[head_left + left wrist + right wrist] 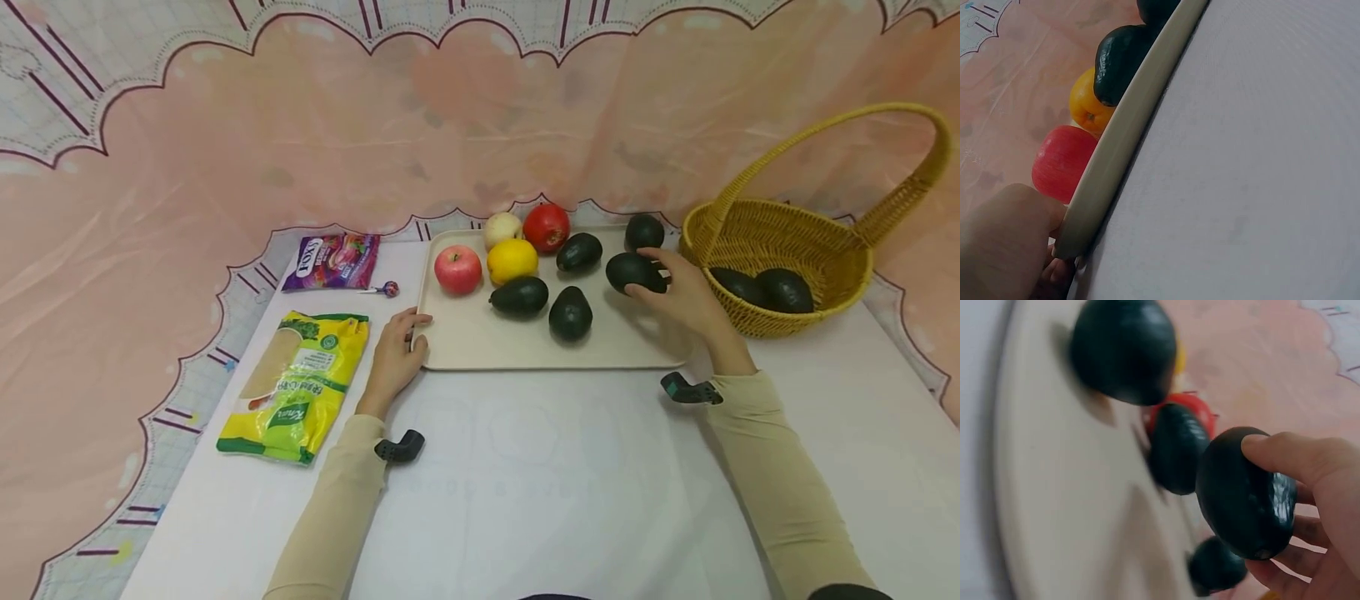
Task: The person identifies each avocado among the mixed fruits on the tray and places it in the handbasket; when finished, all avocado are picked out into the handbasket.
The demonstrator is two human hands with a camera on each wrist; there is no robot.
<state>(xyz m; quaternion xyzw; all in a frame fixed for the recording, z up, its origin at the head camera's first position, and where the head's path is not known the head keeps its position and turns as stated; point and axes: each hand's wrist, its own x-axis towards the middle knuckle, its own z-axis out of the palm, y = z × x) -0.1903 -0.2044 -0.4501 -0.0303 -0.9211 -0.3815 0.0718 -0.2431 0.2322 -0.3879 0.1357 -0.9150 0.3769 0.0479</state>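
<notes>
My right hand [686,296] grips a dark avocado [634,273] over the right part of the beige tray [480,354]; in the right wrist view thumb and fingers curl round this avocado [1244,494]. My left hand [396,354] holds the tray's left edge, and the left wrist view shows the hand [1007,240] at the tray's corner [1079,231]. On the tray lie several other avocados [571,314], a red apple [458,269], a yellow fruit [513,262], a pomegranate [547,227] and a pale round fruit [502,230].
A yellow wicker basket [847,267] with a tall handle stands right of the tray, two avocados [784,291] inside. Left of the tray lie a purple candy bag [332,262], a lollipop [390,289] and a yellow-green packet [296,387].
</notes>
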